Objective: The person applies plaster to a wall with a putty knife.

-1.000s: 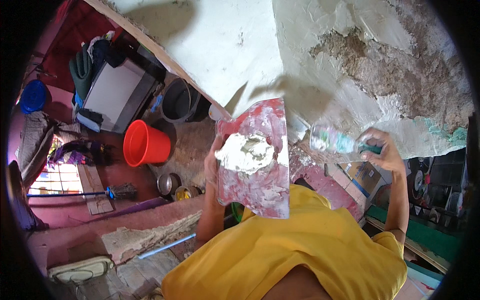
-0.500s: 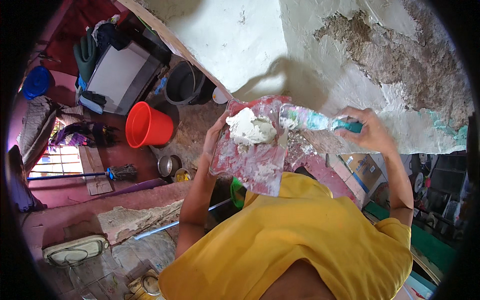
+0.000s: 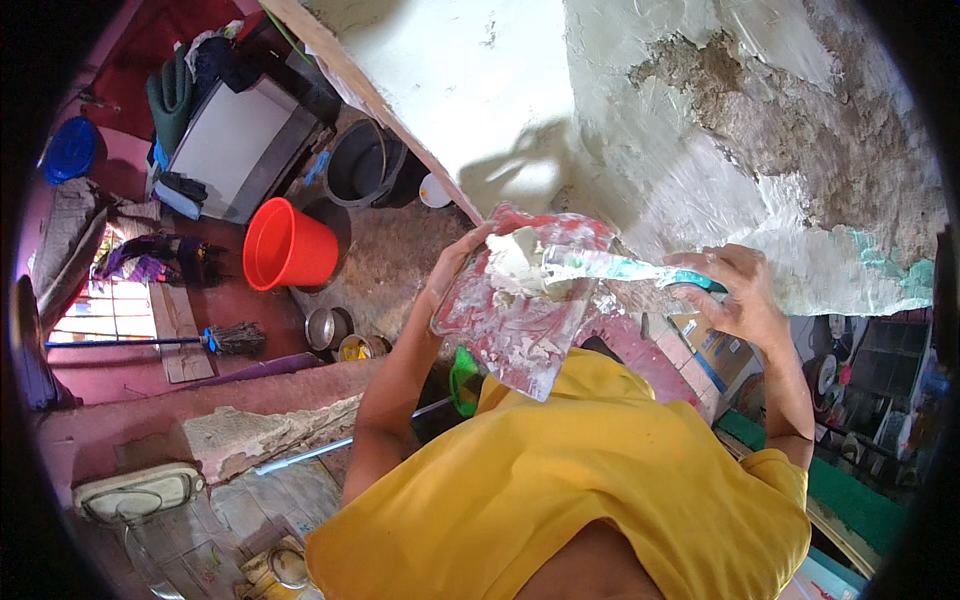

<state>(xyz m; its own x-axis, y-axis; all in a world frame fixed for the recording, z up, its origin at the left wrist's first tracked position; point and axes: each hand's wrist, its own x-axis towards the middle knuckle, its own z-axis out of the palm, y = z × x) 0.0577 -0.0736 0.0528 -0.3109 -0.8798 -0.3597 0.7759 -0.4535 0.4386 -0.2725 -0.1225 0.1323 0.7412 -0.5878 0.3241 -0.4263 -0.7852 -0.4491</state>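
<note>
Resting putty knife [image 3: 600, 266] on hawk [image 3: 520, 310]

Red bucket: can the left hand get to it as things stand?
Probably not: the left hand holds the putty-smeared board up by the wall, and the red bucket stands far below on the floor.

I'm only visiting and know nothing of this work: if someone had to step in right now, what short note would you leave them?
Left hand: holds the flat red plaster-smeared board by its edge, tilted, with a lump of white plaster on its upper part.
Right hand: grips the teal-handled flat metal trowel, blade laid on the lump.
Wall: left part smooth and white, upper right still bare, rough and brown.
Done: board loaded, part of the wall coated.
Left: plaster not yet on the rough patch.
</note>
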